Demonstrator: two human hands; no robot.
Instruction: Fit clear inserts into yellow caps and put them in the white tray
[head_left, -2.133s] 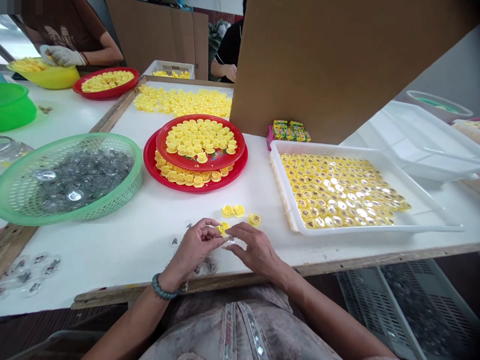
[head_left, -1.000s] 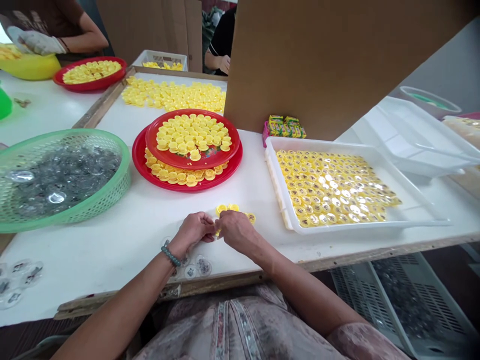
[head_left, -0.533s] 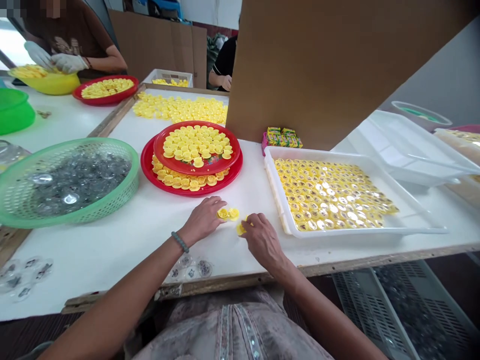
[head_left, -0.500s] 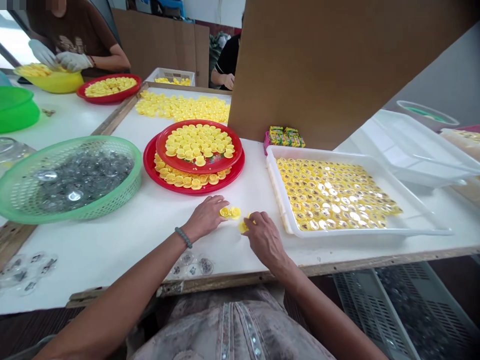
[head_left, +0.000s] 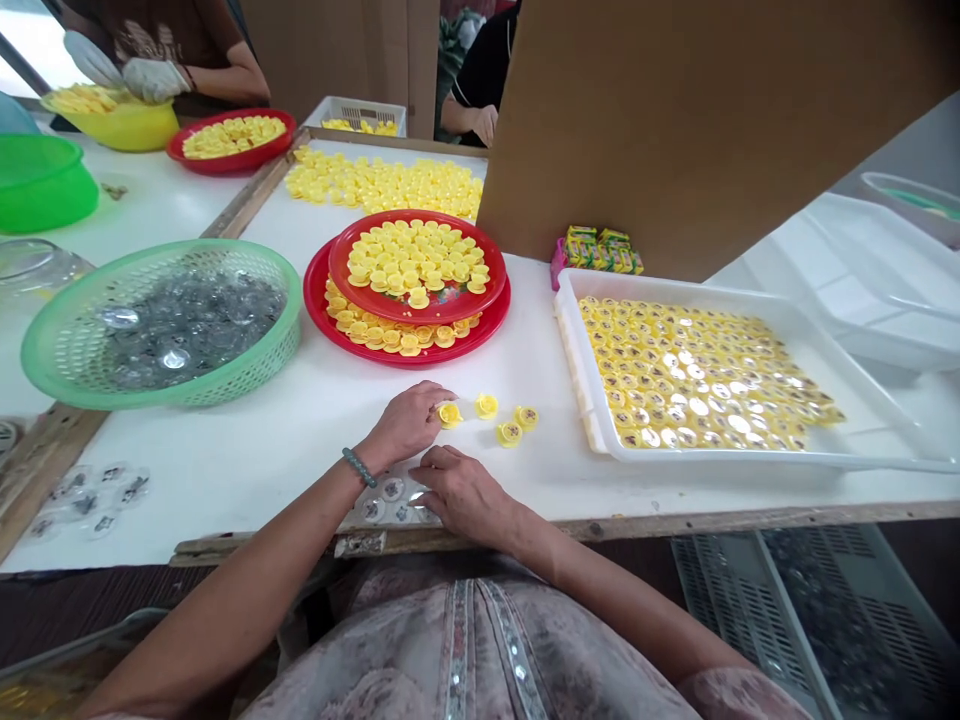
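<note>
My left hand rests on the white table, its fingertips closed on a small yellow cup-shaped plastic piece. My right hand is over a group of clear round discs with dark prints near the table's front edge; thumb and fingers stand apart, and its palm side is hidden. Right of my left hand lies a loose yellow cup piece. Beside it are two yellow pieces with dark prints in them, one nearer and one farther right.
Red plates of yellow pieces are stacked ahead. A green basket of clear discs stands left, a white tray of filled pieces right. More discs lie far left. A cardboard sheet rises behind. Two people work across the table.
My right hand has let go of the yellow pieces on the right and moved left and nearer to the clear discs. My left hand keeps one yellow piece; another now lies apart from it.
</note>
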